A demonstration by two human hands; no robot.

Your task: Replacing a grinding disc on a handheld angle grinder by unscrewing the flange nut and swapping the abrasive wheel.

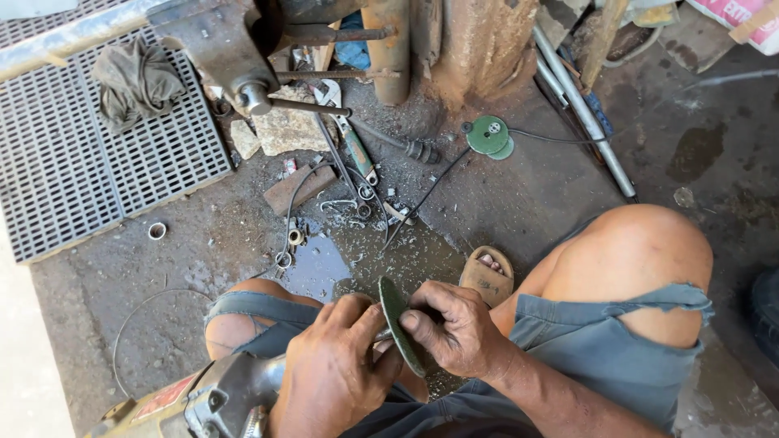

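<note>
Both hands meet low in the centre of the view, above the person's lap. Left hand (pixel 333 377) is closed around the head of a grey metal angle grinder (pixel 223 401), whose body lies across the left thigh and runs towards the lower left corner. Right hand (pixel 454 328) pinches a thin, dark green round grinding disc (pixel 398 320) by its edge, thumb and fingers pressed against its face; the disc stands on edge between the two hands, touching both.

Surroundings: the person is seated on a stained concrete floor (pixel 527 195) in torn blue denim shorts (pixel 600 341), one foot in a tan sandal (pixel 487 276). Two more green discs (pixel 489 135) lie ahead on the floor beside a black cable (pixel 430 191). A spanner with a green handle (pixel 353 146), small metal rings and scraps lie near a puddle (pixel 320 268). A white slatted grid (pixel 73 162) carrying a grey rag (pixel 136 81) occupies the upper left.
</note>
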